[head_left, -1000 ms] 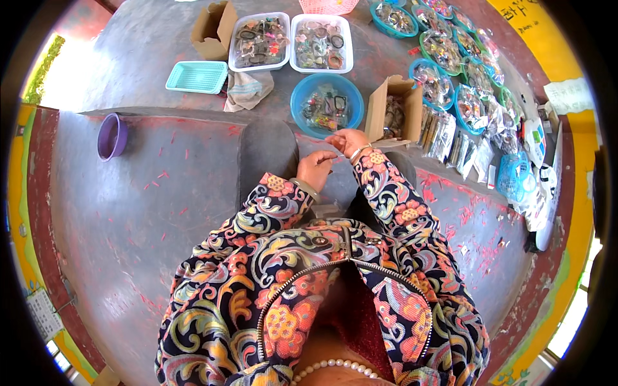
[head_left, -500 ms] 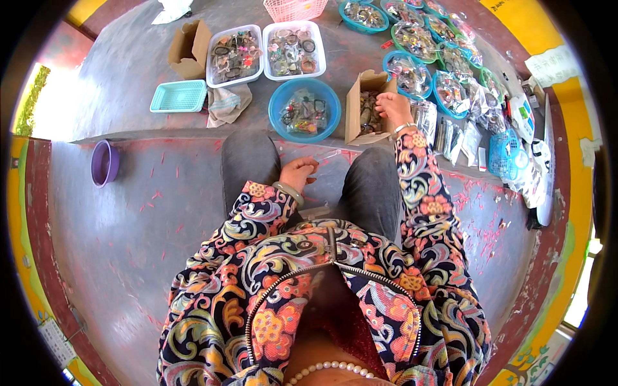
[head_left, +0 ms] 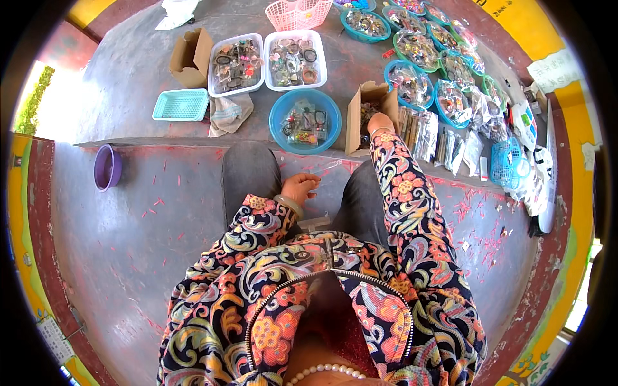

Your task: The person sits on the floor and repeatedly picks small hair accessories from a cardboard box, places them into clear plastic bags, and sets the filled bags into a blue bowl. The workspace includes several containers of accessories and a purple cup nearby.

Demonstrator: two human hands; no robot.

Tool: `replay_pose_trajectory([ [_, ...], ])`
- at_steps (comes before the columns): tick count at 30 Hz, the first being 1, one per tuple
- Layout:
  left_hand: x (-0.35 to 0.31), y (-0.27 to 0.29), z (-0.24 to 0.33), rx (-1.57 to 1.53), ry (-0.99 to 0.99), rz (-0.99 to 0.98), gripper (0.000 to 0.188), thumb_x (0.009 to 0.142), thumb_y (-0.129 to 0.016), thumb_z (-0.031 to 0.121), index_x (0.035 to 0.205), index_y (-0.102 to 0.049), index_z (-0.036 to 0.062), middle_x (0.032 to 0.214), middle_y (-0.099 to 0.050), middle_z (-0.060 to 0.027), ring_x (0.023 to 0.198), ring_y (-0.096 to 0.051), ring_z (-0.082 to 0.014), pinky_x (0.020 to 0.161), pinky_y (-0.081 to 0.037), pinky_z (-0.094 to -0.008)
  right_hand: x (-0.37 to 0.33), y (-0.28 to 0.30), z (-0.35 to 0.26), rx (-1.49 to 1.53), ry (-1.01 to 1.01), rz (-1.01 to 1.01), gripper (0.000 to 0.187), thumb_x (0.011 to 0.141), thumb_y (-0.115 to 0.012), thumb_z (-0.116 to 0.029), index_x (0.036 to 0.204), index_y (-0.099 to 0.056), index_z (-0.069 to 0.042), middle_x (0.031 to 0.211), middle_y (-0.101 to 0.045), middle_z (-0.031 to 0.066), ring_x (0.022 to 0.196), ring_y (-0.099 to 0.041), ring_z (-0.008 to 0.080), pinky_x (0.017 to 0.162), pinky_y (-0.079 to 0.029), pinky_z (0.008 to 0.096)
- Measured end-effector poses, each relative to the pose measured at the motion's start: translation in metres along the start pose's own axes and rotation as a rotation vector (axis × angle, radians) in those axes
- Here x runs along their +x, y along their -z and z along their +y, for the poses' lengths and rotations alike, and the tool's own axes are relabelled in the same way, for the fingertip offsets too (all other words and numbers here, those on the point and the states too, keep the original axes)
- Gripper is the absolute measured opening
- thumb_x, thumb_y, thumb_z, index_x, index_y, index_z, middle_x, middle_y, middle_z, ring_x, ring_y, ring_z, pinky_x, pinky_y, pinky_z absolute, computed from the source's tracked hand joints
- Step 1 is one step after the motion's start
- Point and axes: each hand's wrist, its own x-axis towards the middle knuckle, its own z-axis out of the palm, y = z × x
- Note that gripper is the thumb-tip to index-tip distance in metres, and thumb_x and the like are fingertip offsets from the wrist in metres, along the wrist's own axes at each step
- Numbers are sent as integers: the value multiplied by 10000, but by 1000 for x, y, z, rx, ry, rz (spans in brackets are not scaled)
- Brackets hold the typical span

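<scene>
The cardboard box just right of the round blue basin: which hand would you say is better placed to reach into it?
Probably the right: the right hand is at the opening of the cardboard box, while the left hand is farther off, near the left knee.

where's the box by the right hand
In the head view, the cardboard box stands above and right of centre, between the blue basin and the clear packets.
</scene>
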Motion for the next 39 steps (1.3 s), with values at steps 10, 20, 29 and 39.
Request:
replay_pose_trajectory([
  [10, 2, 3, -4, 15, 23, -42, 184, 792, -474, 88, 938, -553, 11, 904, -576, -57, 821, -544, -142, 653, -443, -261, -65, 79, -18, -40, -1, 216, 198, 751, -452, -142, 782, -619, -41, 842, -596, 174, 801, -580, 309, 680, -463, 402],
  [20, -4, 5, 7, -44, -30, -80, 255, 799, -510, 216, 962, -537, 22, 945, -576, -73, 864, -543, -160, 688, -430, -280, -184, 70, -18, 1627, 22, -322, 188, 773, -534, -111, 928, -554, -6, 691, -573, 15, 426, -505, 77, 328, -323, 181],
  [29, -13, 10, 21, -217, -100, -78, 208, 781, -566, 259, 891, -556, 83, 816, -587, 7, 751, -542, -71, 495, -345, -185, -230, 13, -53, 1465, 179, -552, 218, 784, -537, -128, 962, -550, -3, 735, -574, 4, 464, -478, 54, 364, -312, 162],
  [39, 2, 21, 10, -146, -146, -78, 183, 804, -528, 224, 895, -557, 68, 780, -604, -18, 659, -550, -75, 467, -341, -180, -232, 9, -56, 1320, 252, -659, 135, 750, -569, -154, 749, -572, -19, 671, -607, 48, 456, -489, 52, 364, -324, 162],
])
